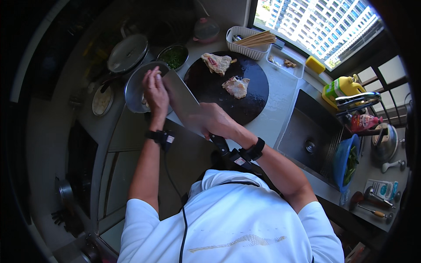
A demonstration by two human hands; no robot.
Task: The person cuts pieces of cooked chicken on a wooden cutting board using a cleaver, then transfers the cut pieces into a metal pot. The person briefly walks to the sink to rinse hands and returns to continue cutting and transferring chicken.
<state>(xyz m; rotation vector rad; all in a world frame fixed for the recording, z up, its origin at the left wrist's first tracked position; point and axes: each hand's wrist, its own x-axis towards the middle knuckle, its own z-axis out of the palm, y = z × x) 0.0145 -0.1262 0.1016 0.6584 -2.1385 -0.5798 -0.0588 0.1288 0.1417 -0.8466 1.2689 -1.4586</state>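
Observation:
My right hand (218, 120) grips the black handle of a broad cleaver (182, 95), whose blade slants up and left toward the bowl. Over a metal bowl (131, 88) is my left hand (156, 93), beside the blade's far end with its fingers bent; its palm side is hidden. Some pale pieces show in the bowl under this hand, too covered to name. On the round dark cutting board (204, 82) lie two pieces of raw poultry, a larger piece (217, 64) at the back and a smaller piece (236, 87) nearer the middle.
Behind the board stand a bowl of chopped greens (172, 58) and a white basket (248, 49) with chopsticks. A clear tray (286, 62) holds small ginger-like pieces. To the right are the sink (306, 131) and a blue basin (345, 164) of greens. A lidded pan (128, 54) sits left.

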